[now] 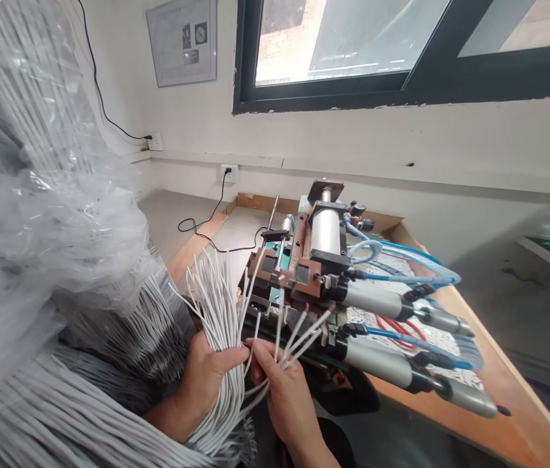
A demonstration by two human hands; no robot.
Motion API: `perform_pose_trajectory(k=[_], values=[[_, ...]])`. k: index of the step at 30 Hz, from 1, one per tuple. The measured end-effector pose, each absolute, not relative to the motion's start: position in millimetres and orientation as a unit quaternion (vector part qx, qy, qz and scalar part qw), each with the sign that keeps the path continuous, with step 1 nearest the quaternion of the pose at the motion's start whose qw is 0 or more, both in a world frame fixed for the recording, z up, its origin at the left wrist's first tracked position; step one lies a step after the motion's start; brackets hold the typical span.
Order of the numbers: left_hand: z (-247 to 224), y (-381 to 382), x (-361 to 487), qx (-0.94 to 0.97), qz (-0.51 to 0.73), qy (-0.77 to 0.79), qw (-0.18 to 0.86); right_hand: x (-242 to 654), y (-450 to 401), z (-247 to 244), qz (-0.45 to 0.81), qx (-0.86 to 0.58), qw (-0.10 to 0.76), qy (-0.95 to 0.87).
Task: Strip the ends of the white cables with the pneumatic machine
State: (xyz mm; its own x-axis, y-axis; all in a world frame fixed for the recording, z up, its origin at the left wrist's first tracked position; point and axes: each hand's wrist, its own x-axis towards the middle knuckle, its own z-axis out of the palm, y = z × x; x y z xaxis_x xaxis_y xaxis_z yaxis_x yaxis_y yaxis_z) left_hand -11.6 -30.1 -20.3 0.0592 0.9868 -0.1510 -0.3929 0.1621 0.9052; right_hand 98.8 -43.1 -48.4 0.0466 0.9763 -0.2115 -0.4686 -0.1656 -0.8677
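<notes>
My left hand [205, 369] is closed around a thick bundle of grey-white cables [221, 312], whose loose ends fan upward. Beside it, my right hand [282, 383] pinches a few separate cables [299, 344] that splay up and to the right. The two hands are close together, thumbs almost meeting at the bundle's right side. Just beyond them stands a pneumatic machine [299, 260] with metal cylinders, brown plates and blue air hoses. Some of the cable ends overlap its front edge in view. The fingertips of my right hand are partly hidden behind the cables.
Large plastic-wrapped cable bundles [51, 195] fill the left side, with more loose cables [60, 403] below. The machine sits on a wood-edged bench [489, 364]. A black power cord [221, 201] runs to a wall socket [229, 173]. Silver cylinders [377, 364] jut toward the right.
</notes>
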Motion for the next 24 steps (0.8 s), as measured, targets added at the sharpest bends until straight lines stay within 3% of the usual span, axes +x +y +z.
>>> perform_pose_trajectory(k=[10, 17, 24], values=[[-17, -32, -12, 0.318, 0.526, 0.459, 0.642, 102, -64, -58, 0.619, -0.467, 0.49, -0.399], [-16, -31, -15, 0.358, 0.537, 0.472, 0.601, 106, -62, -48, 0.586, -0.495, 0.519, -0.378], [-12, -24, -13, 0.377, 0.55, 0.467, 0.581, 109, -68, -52, 0.58, -0.478, 0.485, -0.446]])
